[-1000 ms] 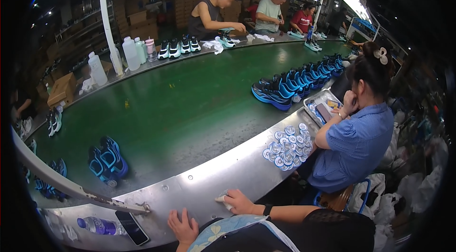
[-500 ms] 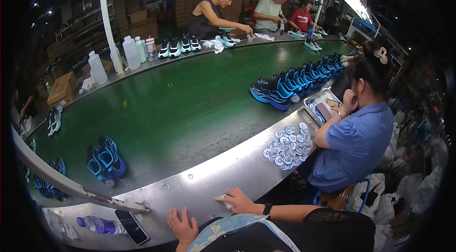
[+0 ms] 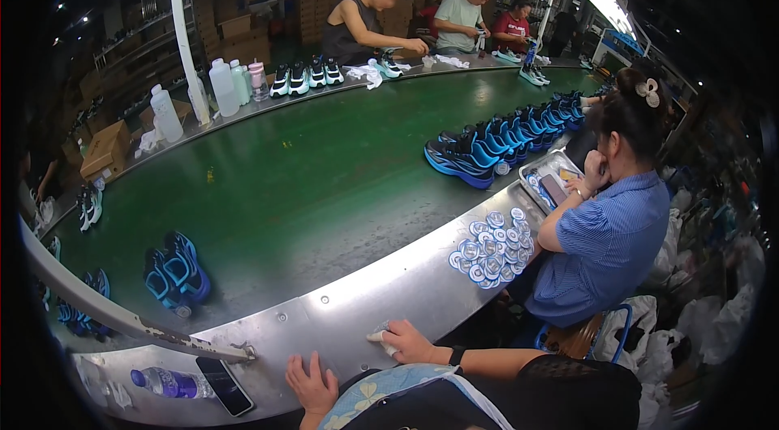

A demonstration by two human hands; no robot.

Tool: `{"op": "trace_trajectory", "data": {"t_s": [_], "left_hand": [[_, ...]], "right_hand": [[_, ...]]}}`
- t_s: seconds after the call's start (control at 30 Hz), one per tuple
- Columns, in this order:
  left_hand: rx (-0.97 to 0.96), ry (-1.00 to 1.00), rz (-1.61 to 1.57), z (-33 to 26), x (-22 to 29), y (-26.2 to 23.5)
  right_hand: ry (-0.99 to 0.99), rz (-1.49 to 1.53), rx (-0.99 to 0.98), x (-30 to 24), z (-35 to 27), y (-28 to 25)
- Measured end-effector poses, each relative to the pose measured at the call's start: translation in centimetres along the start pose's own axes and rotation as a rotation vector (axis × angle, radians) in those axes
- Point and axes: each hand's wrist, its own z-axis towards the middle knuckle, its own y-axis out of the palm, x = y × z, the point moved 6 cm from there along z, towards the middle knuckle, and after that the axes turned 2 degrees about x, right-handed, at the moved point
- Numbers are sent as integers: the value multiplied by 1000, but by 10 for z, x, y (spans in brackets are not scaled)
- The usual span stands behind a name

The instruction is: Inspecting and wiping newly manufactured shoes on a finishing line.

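Moved: almost nothing is shifting between the earlier frames and now; the pair of blue shoes [image 3: 174, 272] on the green belt [image 3: 324, 178] is drifting slightly leftward, which suggests the belt is running, while your hands are keeping their places on the metal ledge [image 3: 389, 292].
Left hand: your left hand [image 3: 312, 385] is lying flat and open on the ledge, fingers spread, holding nothing.
Right hand: your right hand [image 3: 406, 341] is pressing down on a small white cloth [image 3: 380, 333], fingers curled loosely over it; how firmly you are gripping it, you cannot tell from this view.
Where the cloth is: it is sitting on the ledge just below the belt edge, under your right fingertips.
What that means: judging by the still hands, you are pausing rather than wiping, and the nearest shoes are well apart from your reach.
Near your left hand: a dark phone [image 3: 225, 385] and a clear bottle with a purple end [image 3: 170, 384] are lying on the ledge, beside a long grey bar [image 3: 122, 316].
Neighbour: a person in a blue shirt [image 3: 608, 243] is sitting to your right, leaning over a tray [image 3: 552, 178], with round blue-white stickers [image 3: 491, 247] lying on the ledge beside them.
Far side: a row of blue shoes [image 3: 511, 134] is crowding the belt's right edge, and other people are working across it.
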Motion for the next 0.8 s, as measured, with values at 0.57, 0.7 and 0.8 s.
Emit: {"op": "trace_trajectory", "data": {"t_s": [0.57, 0.7, 0.8], "left_hand": [[-11, 1, 13, 5, 6, -6], [-15, -5, 12, 4, 5, -7], [-17, -3, 16, 4, 5, -9]], "right_hand": [[5, 10, 4, 3, 0, 0], [17, 11, -11, 0, 1, -1], [12, 26, 1, 0, 1, 1]]}}
